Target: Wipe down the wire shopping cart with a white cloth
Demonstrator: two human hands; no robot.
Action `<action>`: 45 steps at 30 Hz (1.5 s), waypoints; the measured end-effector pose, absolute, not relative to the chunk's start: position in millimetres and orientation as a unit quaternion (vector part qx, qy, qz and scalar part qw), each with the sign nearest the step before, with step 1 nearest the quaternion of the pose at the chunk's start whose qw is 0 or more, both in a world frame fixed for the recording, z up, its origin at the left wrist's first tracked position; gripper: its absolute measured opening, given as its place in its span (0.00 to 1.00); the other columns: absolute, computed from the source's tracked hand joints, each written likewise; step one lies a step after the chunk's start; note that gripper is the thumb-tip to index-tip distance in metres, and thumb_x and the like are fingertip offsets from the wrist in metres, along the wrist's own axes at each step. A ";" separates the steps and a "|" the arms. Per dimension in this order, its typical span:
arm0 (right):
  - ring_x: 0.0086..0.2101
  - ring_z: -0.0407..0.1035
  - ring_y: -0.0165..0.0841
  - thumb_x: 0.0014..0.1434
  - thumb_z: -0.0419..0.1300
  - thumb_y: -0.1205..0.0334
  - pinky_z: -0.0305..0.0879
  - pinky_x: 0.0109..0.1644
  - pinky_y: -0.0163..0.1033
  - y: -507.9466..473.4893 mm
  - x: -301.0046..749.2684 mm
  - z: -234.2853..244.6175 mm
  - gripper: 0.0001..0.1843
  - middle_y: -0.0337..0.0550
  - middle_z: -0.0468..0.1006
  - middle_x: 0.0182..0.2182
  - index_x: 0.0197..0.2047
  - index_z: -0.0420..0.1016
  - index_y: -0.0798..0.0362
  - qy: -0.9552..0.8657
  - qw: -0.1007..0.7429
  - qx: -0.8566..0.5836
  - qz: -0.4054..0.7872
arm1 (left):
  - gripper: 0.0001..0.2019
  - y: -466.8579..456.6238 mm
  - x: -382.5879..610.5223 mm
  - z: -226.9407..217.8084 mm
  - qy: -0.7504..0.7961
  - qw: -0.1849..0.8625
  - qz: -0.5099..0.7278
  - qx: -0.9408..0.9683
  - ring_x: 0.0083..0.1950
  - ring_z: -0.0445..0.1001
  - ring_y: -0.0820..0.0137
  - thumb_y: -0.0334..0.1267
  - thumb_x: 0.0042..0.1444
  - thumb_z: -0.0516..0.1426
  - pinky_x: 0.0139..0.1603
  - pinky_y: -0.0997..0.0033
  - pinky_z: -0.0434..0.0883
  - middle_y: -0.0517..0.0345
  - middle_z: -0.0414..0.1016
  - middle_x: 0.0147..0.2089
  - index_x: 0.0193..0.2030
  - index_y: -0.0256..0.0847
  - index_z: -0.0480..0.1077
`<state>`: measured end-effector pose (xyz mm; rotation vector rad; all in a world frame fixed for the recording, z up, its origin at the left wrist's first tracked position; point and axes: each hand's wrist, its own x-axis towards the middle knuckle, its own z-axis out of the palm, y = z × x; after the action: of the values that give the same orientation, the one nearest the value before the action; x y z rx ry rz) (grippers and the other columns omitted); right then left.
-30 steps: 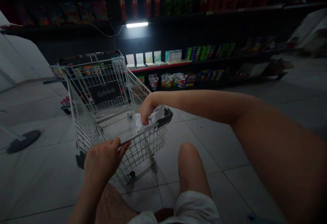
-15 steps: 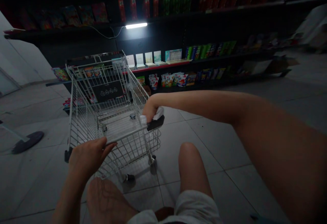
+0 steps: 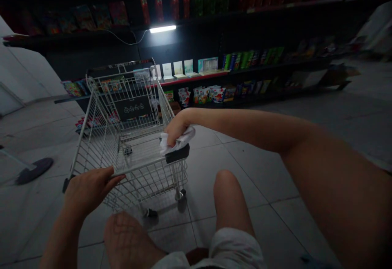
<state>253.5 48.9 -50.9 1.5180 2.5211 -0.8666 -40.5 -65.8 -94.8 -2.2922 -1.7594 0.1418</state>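
A wire shopping cart (image 3: pixel 147 179) stands in front of me, its basket bare inside. My left hand (image 3: pixel 90 189) is closed around the near top rail, toward the left corner. At the near right corner my right hand (image 3: pixel 178 128) presses a white cloth (image 3: pixel 183 138) against the side rail, just above the black corner cap (image 3: pixel 178 153). The cloth is bunched under the fingers and hangs out on both sides of them. A dark panel (image 3: pixel 134 107) with round printed marks is fixed at the cart's far end.
Behind the cart runs a dark store shelf (image 3: pixel 260 11) with red bottles (image 3: pixel 174 1), snack bags (image 3: pixel 214 94) and upright booklets (image 3: pixel 178 68). A lit tube lamp (image 3: pixel 163 29) hangs there. A post with a round base (image 3: pixel 35 171) stands at the left. My knees are close below the cart.
The cart's near end has swung a little to the left, and my left hand has moved left with it. My right hand has shifted slightly left, and more of the cloth shows.
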 end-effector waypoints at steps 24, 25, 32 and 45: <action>0.39 0.74 0.35 0.55 0.55 0.60 0.75 0.45 0.42 -48.2 208.7 -302.1 0.20 0.48 0.76 0.41 0.52 0.63 0.51 0.428 -0.761 0.467 -0.141 | 0.26 -25.5 107.6 -79.6 -0.436 0.057 0.064 -0.896 0.39 0.78 0.57 0.59 0.64 0.41 0.34 0.66 0.64 0.49 0.79 0.36 0.45 0.43 0.71; 0.40 0.74 0.35 0.55 0.56 0.61 0.74 0.46 0.43 -50.3 209.8 -310.3 0.17 0.47 0.76 0.40 0.49 0.65 0.51 0.455 -0.744 0.473 -0.126 | 0.26 -24.6 104.5 -79.4 -0.437 0.062 0.068 -0.895 0.39 0.78 0.57 0.59 0.64 0.41 0.33 0.66 0.64 0.50 0.79 0.35 0.45 0.43 0.71; 0.47 0.73 0.37 0.57 0.57 0.62 0.72 0.53 0.46 -68.2 254.6 -291.4 0.09 0.46 0.76 0.42 0.43 0.69 0.49 0.554 -0.723 0.405 -0.079 | 0.26 -22.1 96.9 -76.7 -0.449 0.052 0.082 -0.888 0.37 0.77 0.61 0.61 0.63 0.42 0.32 0.69 0.61 0.53 0.78 0.34 0.43 0.44 0.70; 0.46 0.71 0.39 0.59 0.55 0.62 0.70 0.52 0.48 -57.7 255.0 -302.0 0.08 0.49 0.76 0.41 0.39 0.74 0.50 0.561 -0.678 0.473 -0.030 | 0.27 -20.5 97.5 -79.9 -0.450 0.057 0.071 -0.889 0.37 0.76 0.63 0.62 0.62 0.42 0.33 0.69 0.61 0.52 0.78 0.34 0.43 0.44 0.71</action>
<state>255.0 -57.7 -302.0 2.9836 3.5391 -0.1923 97.5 -20.5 -79.9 -2.6957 -1.3635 0.2140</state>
